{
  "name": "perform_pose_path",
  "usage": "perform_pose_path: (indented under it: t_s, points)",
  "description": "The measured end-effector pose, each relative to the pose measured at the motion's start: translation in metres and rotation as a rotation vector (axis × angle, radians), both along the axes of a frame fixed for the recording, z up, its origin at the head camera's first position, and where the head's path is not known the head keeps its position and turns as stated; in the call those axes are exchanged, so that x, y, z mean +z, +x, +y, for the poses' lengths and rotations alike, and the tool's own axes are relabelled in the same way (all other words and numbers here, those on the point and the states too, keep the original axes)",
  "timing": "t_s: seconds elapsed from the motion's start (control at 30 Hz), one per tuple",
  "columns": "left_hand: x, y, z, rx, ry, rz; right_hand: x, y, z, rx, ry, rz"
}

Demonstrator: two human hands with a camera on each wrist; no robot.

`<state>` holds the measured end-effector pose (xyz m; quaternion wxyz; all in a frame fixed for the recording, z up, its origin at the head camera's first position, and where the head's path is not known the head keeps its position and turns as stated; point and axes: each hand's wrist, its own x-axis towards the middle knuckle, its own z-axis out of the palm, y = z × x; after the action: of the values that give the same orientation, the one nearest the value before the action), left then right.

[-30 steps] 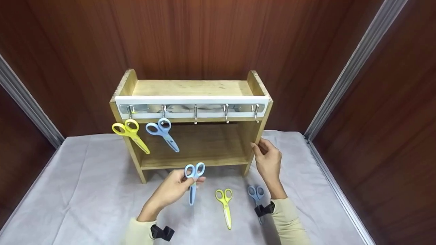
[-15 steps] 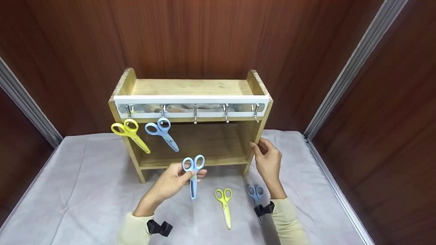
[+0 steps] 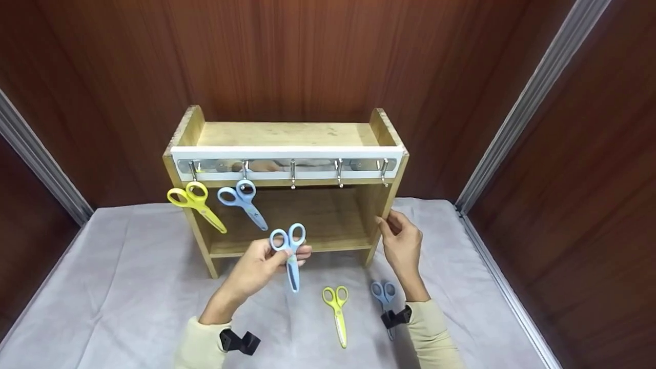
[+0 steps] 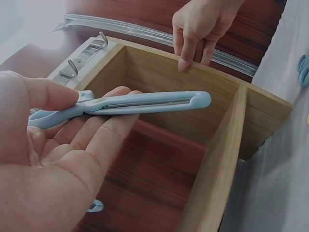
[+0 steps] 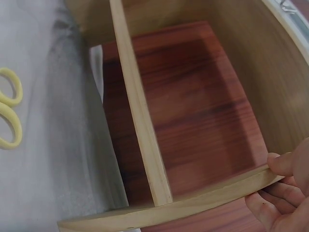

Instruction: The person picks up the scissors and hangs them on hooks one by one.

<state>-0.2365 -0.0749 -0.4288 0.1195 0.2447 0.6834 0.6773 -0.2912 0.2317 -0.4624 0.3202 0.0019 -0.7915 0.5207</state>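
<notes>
In the head view my left hand (image 3: 259, 266) pinches light blue scissors (image 3: 292, 259) between thumb and fingers, loops up and blades pointing down, in front of the wooden shelf (image 3: 287, 252). The left wrist view shows the thumb on top of these scissors (image 4: 149, 102), with the fingers stretched beneath. My right hand (image 3: 403, 243) grips the shelf's right side panel, thumb on the inner face and fingers outside. Yellow scissors (image 3: 197, 201) hang on the leftmost hook, and another blue pair (image 3: 244, 201) hangs on the hook beside it.
A white rail (image 3: 287, 150) with several metal hooks (image 3: 293, 174) runs along the shelf's front. On the grey cloth (image 3: 138, 287) lie yellow scissors (image 3: 336, 312) and blue scissors (image 3: 383, 292), the latter partly behind the right wrist's camera. Brown panels (image 3: 287, 56) stand behind and at both sides.
My left hand has lifted the blue scissors upward and slightly left, closer to the hooks. My right hand keeps its grip on the side panel.
</notes>
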Motion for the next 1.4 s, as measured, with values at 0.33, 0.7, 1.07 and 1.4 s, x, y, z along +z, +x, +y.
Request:
perform_pose_path:
  t_s: [0.33,0.7,1.07,1.4]
  points:
    - [0.021,-0.001,-0.001,0.016,0.014,0.042,-0.002,-0.001,0.000,-0.002,0.006,0.007]
    - [0.045,-0.013,0.004,0.061,0.075,0.056,0.000,0.000,0.002,0.017,-0.013,0.003]
    - [0.055,-0.024,0.008,0.098,0.164,0.024,0.000,-0.001,0.002,0.005,-0.003,0.016]
    - [0.050,-0.031,0.007,0.121,0.181,0.011,-0.001,0.000,0.002,0.003,0.008,-0.007]
